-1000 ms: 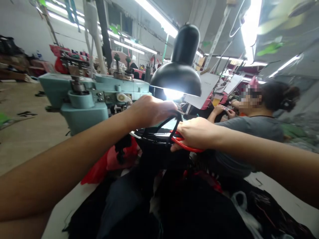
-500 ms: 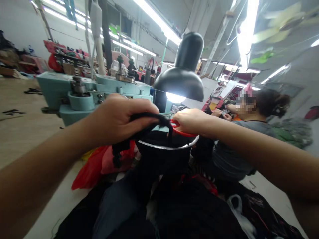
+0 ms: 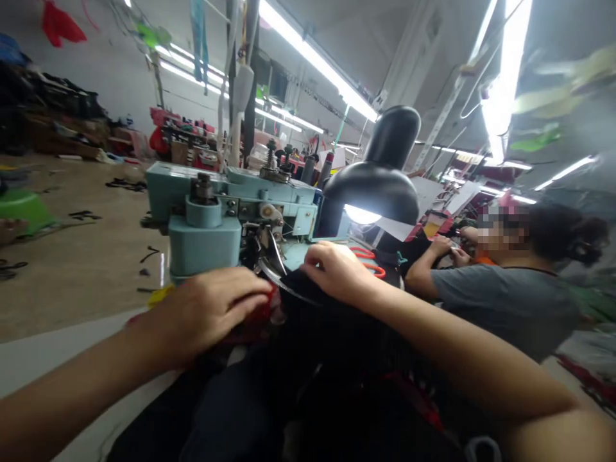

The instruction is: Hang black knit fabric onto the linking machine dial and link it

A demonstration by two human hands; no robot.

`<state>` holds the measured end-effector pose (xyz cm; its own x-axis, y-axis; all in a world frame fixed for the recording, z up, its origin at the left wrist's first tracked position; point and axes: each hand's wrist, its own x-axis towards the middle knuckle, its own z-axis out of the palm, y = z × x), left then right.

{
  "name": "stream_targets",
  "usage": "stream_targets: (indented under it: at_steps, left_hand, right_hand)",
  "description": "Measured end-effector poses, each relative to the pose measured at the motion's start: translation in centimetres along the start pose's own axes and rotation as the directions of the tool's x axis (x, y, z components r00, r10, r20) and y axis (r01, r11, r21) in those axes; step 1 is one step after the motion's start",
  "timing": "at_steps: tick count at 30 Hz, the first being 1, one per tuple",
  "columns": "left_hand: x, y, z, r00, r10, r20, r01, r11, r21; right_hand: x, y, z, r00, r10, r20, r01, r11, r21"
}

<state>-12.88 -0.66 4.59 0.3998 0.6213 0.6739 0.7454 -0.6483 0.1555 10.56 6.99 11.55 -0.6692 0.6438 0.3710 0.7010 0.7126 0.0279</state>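
Observation:
My right hand (image 3: 337,273) has its fingers closed on black cloth (image 3: 308,340) with a shiny zipper-like edge (image 3: 289,289), beside the needle area of a pale teal sewing machine (image 3: 205,237). My left hand (image 3: 212,311) is to the left of the cloth, slightly blurred, its fingers stretched forward and the thumb below them; nothing shows in it. Red-handled scissors (image 3: 373,269) lie on the machine table just past my right wrist, their blades out of sight. A black lamp (image 3: 373,192) shines down over the work.
To the right sits a co-worker in a grey shirt (image 3: 491,301), hands at their own work. Dark fabric (image 3: 231,404) covers my lap. A green stool (image 3: 24,212) and black scraps (image 3: 84,215) are on the floor at left. Thread cones (image 3: 325,170) stand behind the machine.
The red-handled scissors have left my right hand and lie on the table. The black strip is gone from my left hand. My right hand now grips the cloth, which has moved toward the machine.

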Motion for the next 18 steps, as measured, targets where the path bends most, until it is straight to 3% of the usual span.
stream_targets:
  at_steps: [2, 5, 11, 15, 18]
  left_hand:
    - [4.1, 0.2, 0.1, 1.000, -0.002, 0.010, 0.002, 0.997, 0.081]
    - [6.4, -0.1, 1.3, 0.996, -0.016, 0.089, 0.004, 0.992, 0.130]
    - [4.5, -0.6, 2.2, 0.999, 0.023, 0.024, -0.023, 1.000, 0.000]
    - [3.4, -0.2, 2.4, 0.995, 0.019, -0.094, -0.018, 1.000, 0.007]
    - [2.0, 0.3, 3.5, 0.967, 0.001, -0.253, 0.022, 0.996, 0.087]
  right_hand:
    - [-0.1, -1.5, 0.6, 0.988, -0.058, -0.141, 0.039, 0.991, -0.131]
    - [-0.9, -1.9, 0.6, 0.966, -0.153, -0.207, 0.104, 0.968, -0.230]
    - [-3.1, -1.0, -0.1, 1.000, -0.009, -0.025, 0.008, 1.000, -0.025]
    - [-3.2, -1.8, 0.8, 0.991, -0.039, -0.126, 0.039, 0.999, -0.007]
    - [-3.2, -2.6, 1.8, 0.963, -0.161, -0.214, 0.139, 0.983, -0.116]
